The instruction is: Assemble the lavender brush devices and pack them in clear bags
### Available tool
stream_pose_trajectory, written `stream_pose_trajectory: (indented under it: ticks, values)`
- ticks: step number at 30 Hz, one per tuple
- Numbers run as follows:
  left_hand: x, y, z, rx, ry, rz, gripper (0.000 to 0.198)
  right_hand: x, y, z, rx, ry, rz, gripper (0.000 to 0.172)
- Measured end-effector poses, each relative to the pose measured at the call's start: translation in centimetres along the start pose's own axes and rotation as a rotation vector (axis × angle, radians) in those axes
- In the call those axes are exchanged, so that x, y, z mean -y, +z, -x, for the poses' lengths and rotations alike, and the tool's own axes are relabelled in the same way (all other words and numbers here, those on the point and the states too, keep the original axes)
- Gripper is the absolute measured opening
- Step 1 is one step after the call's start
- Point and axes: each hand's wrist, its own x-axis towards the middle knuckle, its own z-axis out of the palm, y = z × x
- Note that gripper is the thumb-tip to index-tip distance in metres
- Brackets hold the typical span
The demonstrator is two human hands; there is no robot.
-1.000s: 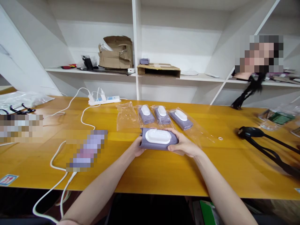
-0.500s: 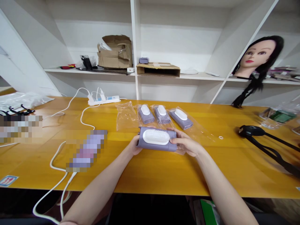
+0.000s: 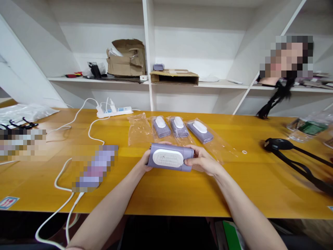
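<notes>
A purple case [image 3: 170, 167] with a white oval bristled pad on its face is held between both hands above the table. My left hand [image 3: 147, 160] grips its left end, with most of the fingers hidden behind it. At the right end, my right hand [image 3: 201, 159] holds on with the thumb on the front, near the pad's edge. Beyond the hands, three similar purple items with white ovals, such as the middle one [image 3: 179, 127], lie in clear plastic bags. An empty-looking clear bag [image 3: 139, 129] is left of them.
A blurred-out phone-like object [image 3: 97, 166] with white cables lies on the left, below a power strip [image 3: 117, 111]. On the right are a black strap [image 3: 296, 166], a small white ring [image 3: 244, 152] and a green-and-clear package [image 3: 312, 127]. Shelves with cardboard boxes [image 3: 174, 77] stand behind.
The held case has moved slightly left and toward me, and its face is tilted so that the white pad shows more fully. Both hands have moved with it.
</notes>
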Motion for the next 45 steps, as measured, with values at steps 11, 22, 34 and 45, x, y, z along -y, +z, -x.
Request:
stream_pose_trajectory:
  ticks: [11, 22, 34, 45]
  values:
    - [0.0, -0.8, 0.2, 0.080, -0.017, -0.001, 0.048, -0.5, -0.1, -0.2, 0.148, 0.244, 0.190, 0.041]
    - [-1.6, -0.2, 0.3, -0.125, 0.074, 0.415, 0.053, -1.4, 2.6, -0.1, 0.252, 0.274, 0.205, 0.030]
    - [-0.2, 2.2, -0.3, -0.268, 0.106, 0.456, 0.082, -3.6, 5.2, -0.5, 0.052, 0.160, -0.117, 0.027]
    - [0.9, 2.5, -0.4, -0.336, -0.040, 0.423, 0.083, -4.2, 5.2, -1.0, 0.140, 0.260, -0.172, 0.040]
